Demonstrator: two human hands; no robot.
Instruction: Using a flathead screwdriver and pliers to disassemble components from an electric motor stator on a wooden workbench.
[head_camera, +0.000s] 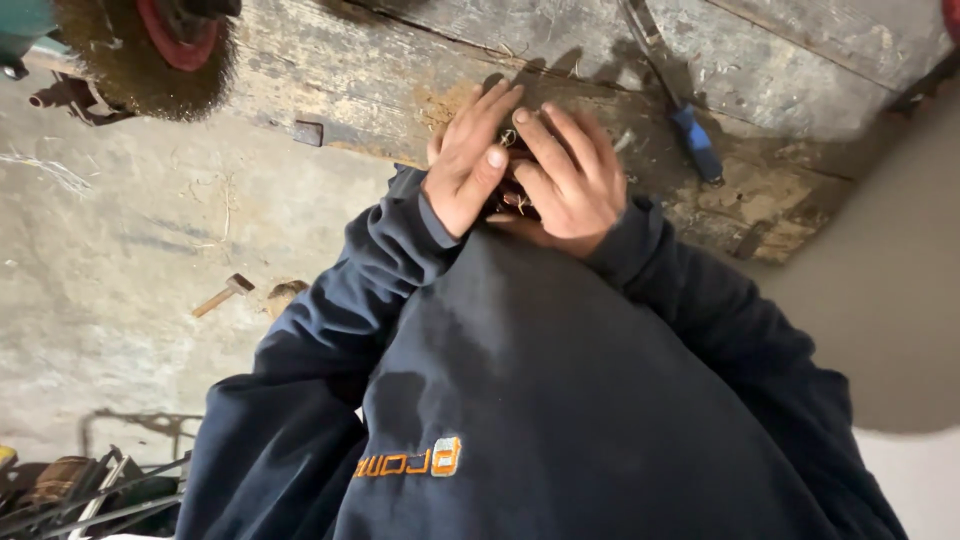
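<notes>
My two hands are pressed together at the front edge of a worn wooden bench (380, 90), just above my dark blue sweatshirt. My left hand (462, 165) lies with its fingers stretched over the right, thumb pressed down. My right hand (572, 178) curls its fingers around from the other side. Between them they hold a small object (508, 138); only a glint of metal and a few straw-like bits show at the fingertips. The rest of it is hidden in my palms, and I cannot tell what it is.
A wire brush wheel (140, 60) with a red hub sits at the top left. A long tool with a blue handle (697, 142) lies on the bench to the right. A small hammer (224, 296) lies on the concrete floor, with metal tools (70, 490) at the bottom left.
</notes>
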